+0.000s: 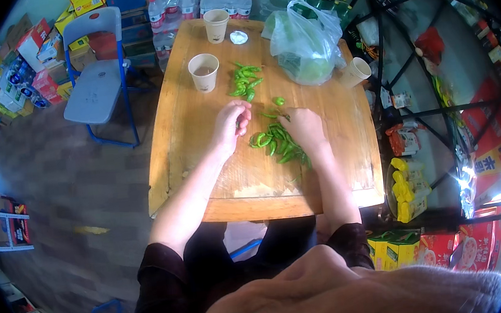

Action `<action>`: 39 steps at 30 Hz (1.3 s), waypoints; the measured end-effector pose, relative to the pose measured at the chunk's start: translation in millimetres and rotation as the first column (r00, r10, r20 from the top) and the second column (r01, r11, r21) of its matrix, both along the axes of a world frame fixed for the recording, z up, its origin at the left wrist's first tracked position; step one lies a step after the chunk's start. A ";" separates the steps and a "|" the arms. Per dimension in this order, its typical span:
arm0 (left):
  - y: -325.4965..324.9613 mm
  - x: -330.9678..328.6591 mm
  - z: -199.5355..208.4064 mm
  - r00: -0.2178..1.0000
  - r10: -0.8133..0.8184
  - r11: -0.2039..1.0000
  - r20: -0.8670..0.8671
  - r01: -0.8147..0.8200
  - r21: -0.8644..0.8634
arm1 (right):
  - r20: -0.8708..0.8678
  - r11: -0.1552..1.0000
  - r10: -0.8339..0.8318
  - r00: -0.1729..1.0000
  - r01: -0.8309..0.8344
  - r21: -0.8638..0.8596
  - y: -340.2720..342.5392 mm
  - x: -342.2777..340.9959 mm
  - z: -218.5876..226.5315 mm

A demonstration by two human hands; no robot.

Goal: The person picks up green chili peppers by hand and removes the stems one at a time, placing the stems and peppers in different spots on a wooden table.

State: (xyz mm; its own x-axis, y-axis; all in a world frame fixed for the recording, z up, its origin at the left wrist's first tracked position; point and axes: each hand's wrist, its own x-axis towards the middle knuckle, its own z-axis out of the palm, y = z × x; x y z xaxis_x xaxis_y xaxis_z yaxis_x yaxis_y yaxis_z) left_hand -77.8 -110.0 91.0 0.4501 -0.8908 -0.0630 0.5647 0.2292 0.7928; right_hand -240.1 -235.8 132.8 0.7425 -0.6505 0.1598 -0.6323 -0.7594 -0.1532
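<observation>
on a worn light-brown wooden table (204,176), the left hand (234,125), fingers curled narrow, is just beside a small pile of glossy green chili peppers (244,76). the right hand (304,127), also curled, is at a larger green chili pile (279,139) nearer the person. any grip is unclear.

Green peppers (278,137) partly hidden behind the right fingers (291,116)
</observation>
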 end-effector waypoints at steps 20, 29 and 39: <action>0.4 -12.9 3.8 0.917 -0.257 0.966 -0.305 0.253 -0.054 | 0.484 0.682 0.020 0.875 -0.366 0.633 19.4 -4.5 13.3; -8.0 11.4 -13.7 0.830 -0.252 0.962 -0.497 0.160 -0.221 | 0.613 0.373 -0.551 0.566 -0.490 0.788 -18.4 -24.8 44.3; -9.7 8.6 -12.5 0.776 -0.318 0.946 -0.544 0.225 -0.232 | 0.038 0.842 -0.108 0.993 0.071 0.534 -44.9 -51.4 34.7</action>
State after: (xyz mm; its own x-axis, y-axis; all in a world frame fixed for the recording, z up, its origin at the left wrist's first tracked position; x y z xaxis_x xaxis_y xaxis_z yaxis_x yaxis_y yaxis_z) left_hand -69.2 -119.7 78.6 0.1119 -0.9897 -0.0893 0.9568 0.0830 0.2788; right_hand -291.5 -280.6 167.5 0.6770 -0.7126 -0.1840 -0.6684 -0.4905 -0.5592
